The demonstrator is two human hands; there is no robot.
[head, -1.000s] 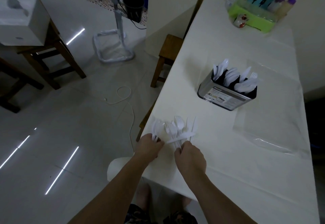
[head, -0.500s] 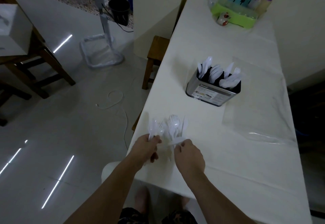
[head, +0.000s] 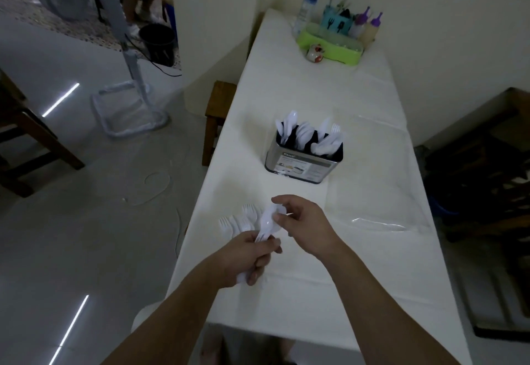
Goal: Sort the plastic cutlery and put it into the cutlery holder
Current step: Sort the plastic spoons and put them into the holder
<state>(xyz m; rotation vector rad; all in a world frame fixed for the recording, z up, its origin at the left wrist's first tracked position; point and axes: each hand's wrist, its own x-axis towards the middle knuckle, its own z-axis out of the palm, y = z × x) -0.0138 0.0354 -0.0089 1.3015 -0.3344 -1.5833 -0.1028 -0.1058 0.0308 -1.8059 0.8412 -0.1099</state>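
White plastic spoons (head: 269, 222) bunched in the left hand (head: 248, 255), handles wrapped by curled fingers, bowls jutting up and away toward the right hand (head: 301, 225). Right thumb and fingers curled in, pinching the bowl end of the topmost spoon; exact count in the bundle impossible to tell. Loose white plastic forks (head: 239, 221) lying on the white tablecloth (head: 315, 293) just beyond and left of the left hand, tines pointing away, close to the table's left edge. Cutlery holder (head: 302, 164), a metal box with a label on its near face, standing upright farther along the table, well apart from both hands, already stocked with white spoons and forks in its compartments. Bare cloth between hands and holder; a clear plastic sheet (head: 372, 192) lying flat to the right of the holder. Table narrow, left edge dropping to the tiled floor beside a wooden stool (head: 219, 115), right edge near the wall. At the far end, a green tray (head: 329, 50) with squeeze bottles and a water bottle (head: 308, 1).
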